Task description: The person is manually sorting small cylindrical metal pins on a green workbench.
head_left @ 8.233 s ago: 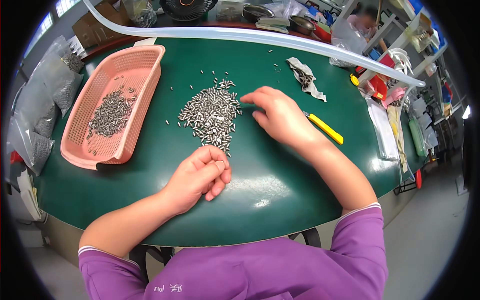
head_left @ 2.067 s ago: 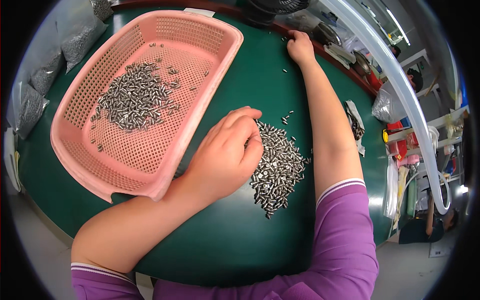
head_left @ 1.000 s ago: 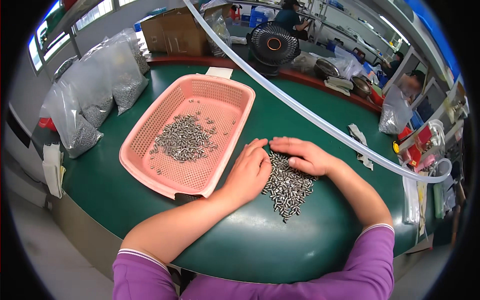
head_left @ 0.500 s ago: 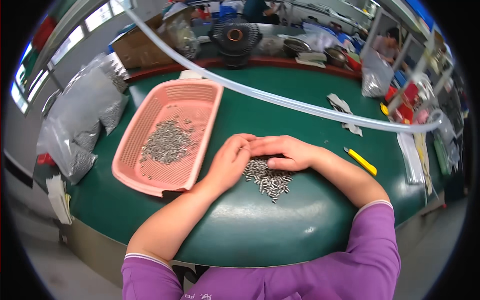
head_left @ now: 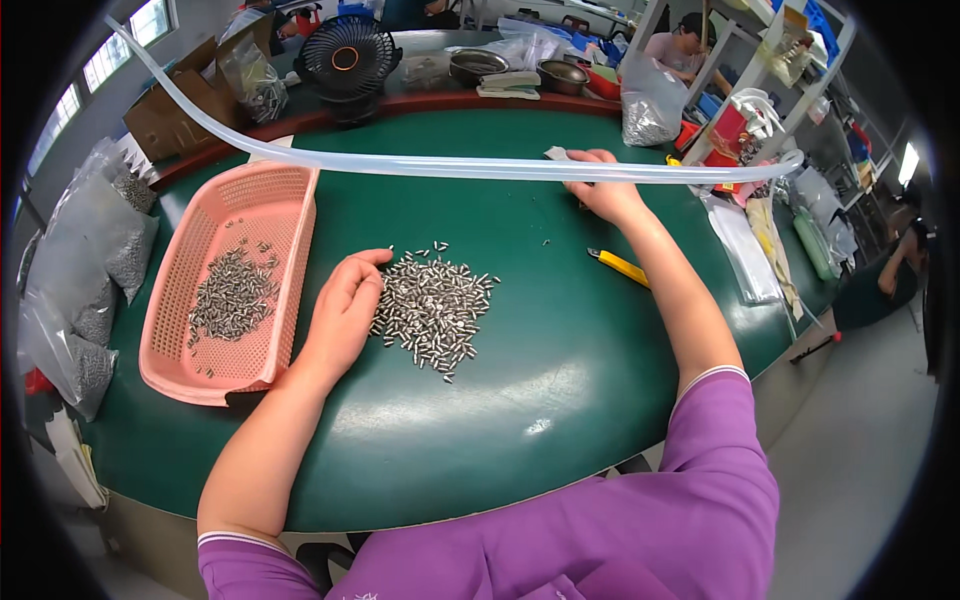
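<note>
A heap of small silvery metal pins (head_left: 435,312) lies spread on the green tabletop (head_left: 470,430). Against its left edge rests my left hand (head_left: 346,305), index finger reaching along the far side and the other fingers loosely curled, with nothing seen in them. My right hand (head_left: 608,195) is stretched far forward over a crumpled pale cloth or glove (head_left: 557,153). A clear tube (head_left: 430,165) crosses in front of that hand and hides part of its fingers, so its grip cannot be made out. More such metal pieces (head_left: 235,295) lie in a pink plastic basket (head_left: 165,285) to the left.
A yellow utility knife (head_left: 620,266) lies beside my right forearm. Bags of metal parts (head_left: 100,250) stand at the left edge. Behind are a black fan (head_left: 348,62), metal bowls (head_left: 478,65) and another person (head_left: 680,50). Flat plastic bags (head_left: 742,250) lie at the right.
My hands have parted: the right has left the pile and moved forward to the cloth, while the left stays at the pile's side. The view has turned rightward.
</note>
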### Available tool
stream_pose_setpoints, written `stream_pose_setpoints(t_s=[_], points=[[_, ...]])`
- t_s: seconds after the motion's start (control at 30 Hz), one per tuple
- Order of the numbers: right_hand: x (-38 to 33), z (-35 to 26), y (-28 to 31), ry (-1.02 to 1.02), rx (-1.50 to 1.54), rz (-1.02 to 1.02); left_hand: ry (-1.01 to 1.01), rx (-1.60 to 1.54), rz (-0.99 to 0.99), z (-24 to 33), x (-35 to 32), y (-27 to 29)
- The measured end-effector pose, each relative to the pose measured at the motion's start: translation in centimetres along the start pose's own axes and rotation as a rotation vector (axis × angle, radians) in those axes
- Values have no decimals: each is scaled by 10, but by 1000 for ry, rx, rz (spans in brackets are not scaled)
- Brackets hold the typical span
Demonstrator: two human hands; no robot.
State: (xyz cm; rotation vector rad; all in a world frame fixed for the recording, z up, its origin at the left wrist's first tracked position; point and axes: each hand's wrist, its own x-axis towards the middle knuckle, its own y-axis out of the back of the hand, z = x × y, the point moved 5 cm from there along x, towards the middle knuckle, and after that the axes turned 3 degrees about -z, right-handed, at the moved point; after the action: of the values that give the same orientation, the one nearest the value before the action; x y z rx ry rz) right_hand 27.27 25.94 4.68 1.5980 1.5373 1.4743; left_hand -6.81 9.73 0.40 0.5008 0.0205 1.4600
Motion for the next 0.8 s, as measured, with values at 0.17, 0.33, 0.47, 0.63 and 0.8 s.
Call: stream_pose_setpoints(t_s=[0.17,0.33,0.47,0.63,0.8], points=[[-8,32,3,-140,214,81,-44,-1,5,-2,3,-3],[-63,-85,17,448,249,165,-21,18,33,-2,0,2],[-92,-118,-26,554,-16,-101,-18,19,16,1,1,-1],[-30,-62,-37,375,-244,3,-51,0,28,0,0,0],[-3,8,-37,104,-379,-36,-42,5,29,-5,1,-2]])
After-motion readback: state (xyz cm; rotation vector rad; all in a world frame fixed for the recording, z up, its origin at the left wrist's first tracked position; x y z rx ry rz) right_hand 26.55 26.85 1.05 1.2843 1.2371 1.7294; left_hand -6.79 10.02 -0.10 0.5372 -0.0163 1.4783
